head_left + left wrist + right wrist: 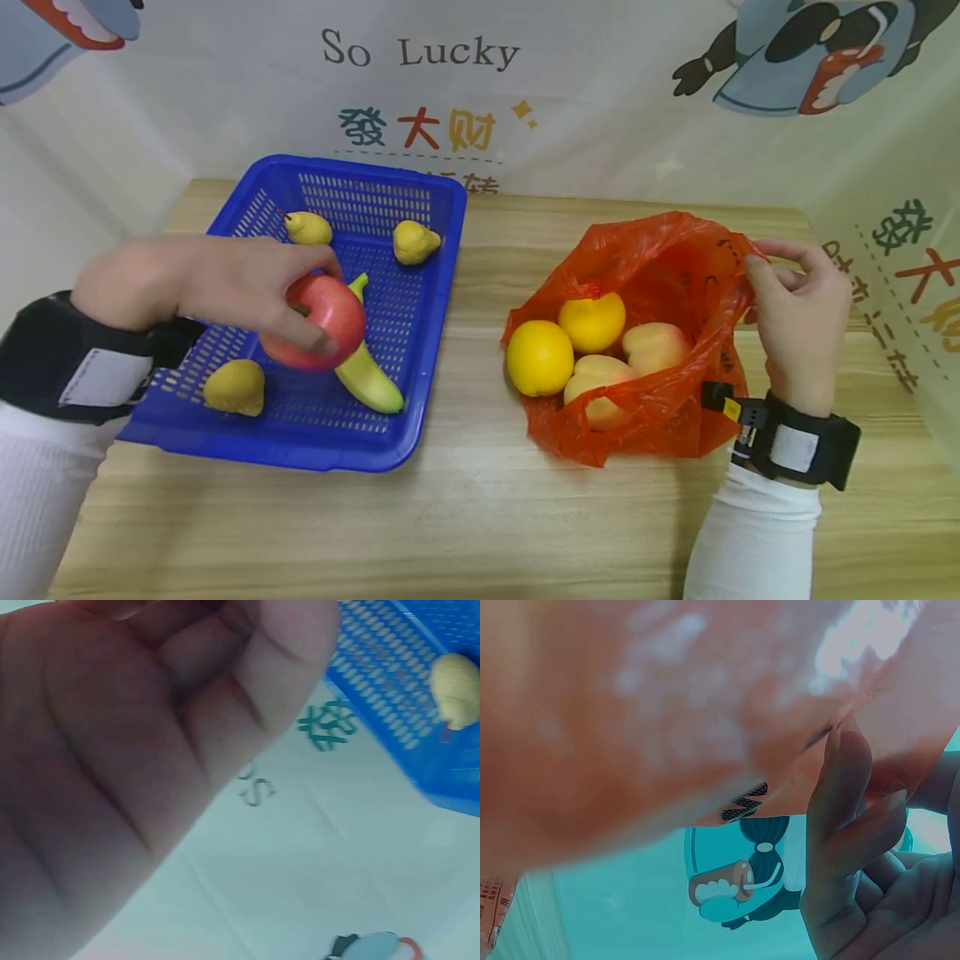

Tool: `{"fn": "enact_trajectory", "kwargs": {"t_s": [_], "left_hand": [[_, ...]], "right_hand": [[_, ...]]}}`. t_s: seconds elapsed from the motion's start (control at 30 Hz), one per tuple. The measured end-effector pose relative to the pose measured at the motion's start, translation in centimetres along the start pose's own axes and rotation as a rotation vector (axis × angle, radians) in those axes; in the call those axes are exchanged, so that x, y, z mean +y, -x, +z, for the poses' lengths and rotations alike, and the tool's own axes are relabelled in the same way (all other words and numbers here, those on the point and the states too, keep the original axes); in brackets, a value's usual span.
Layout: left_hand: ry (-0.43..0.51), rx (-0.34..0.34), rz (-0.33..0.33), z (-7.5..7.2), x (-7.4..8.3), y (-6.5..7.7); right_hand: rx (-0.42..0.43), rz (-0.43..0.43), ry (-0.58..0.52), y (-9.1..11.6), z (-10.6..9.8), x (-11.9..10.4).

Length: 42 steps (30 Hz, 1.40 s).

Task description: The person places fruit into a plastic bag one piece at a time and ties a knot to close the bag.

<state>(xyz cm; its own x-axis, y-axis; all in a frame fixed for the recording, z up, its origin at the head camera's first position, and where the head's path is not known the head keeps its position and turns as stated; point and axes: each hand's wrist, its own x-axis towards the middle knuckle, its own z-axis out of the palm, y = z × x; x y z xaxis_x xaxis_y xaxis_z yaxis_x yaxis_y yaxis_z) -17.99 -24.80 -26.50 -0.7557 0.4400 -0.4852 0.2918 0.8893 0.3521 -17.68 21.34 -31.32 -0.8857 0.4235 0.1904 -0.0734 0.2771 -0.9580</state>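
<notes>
Near three pears [234, 387], one apple [343, 321] tight in left hand [225, 279]; rightward, one bag [675, 417] in right hand [801, 308].

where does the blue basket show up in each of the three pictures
Head: the blue basket takes up much of the left half.
Left wrist: only part of it, upper right corner.
Right wrist: not in view.
Shared landmark, head and left wrist only: the green character near the lettering "So".

lh [232, 279] grips red apple [337, 308], prob. above bskt [322, 446]; rh [804, 317] pinches bag [678, 408]

2 white sleeves [753, 542], 2 black wristbands [45, 354]
</notes>
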Motion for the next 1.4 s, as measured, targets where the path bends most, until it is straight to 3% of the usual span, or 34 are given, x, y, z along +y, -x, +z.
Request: {"fn": "enact_trajectory", "kwargs": {"t_s": [0.37, 0.53, 0.67, 0.83, 1.03, 1.23, 1.4], "left_hand": [[-0.091, 0.115, 0.117, -1.1, 5.2, -1.2], [-0.100, 0.189, 0.251, -1.0, 7.0, -2.7], [-0.029, 0.170, 0.390, -0.5, 8.8, -4.2], [0.049, 0.121, 0.489, 0.0, 11.0, -5.9], [0.027, 0.122, 0.545, 0.5, 13.4, -7.6], [-0.018, 0.147, 0.559, 0.9, 15.3, -8.9], [0.035, 0.144, 0.565, 1.4, 16.2, -9.9]], "right_hand": [[-0.001, 0.001, 0.022, 0.0, -0.1, 0.1], [0.007, -0.014, -0.005, -0.2, 0.0, -0.1], [0.008, -0.023, -0.031, -0.3, 0.0, -0.2], [0.003, -0.025, -0.025, -0.3, 0.1, -0.3], [0.013, -0.030, -0.051, -0.3, 0.0, -0.4], [0.017, -0.012, -0.091, -0.2, -0.2, -0.4], [0.016, -0.001, -0.159, 0.0, -0.3, -0.4]]}}
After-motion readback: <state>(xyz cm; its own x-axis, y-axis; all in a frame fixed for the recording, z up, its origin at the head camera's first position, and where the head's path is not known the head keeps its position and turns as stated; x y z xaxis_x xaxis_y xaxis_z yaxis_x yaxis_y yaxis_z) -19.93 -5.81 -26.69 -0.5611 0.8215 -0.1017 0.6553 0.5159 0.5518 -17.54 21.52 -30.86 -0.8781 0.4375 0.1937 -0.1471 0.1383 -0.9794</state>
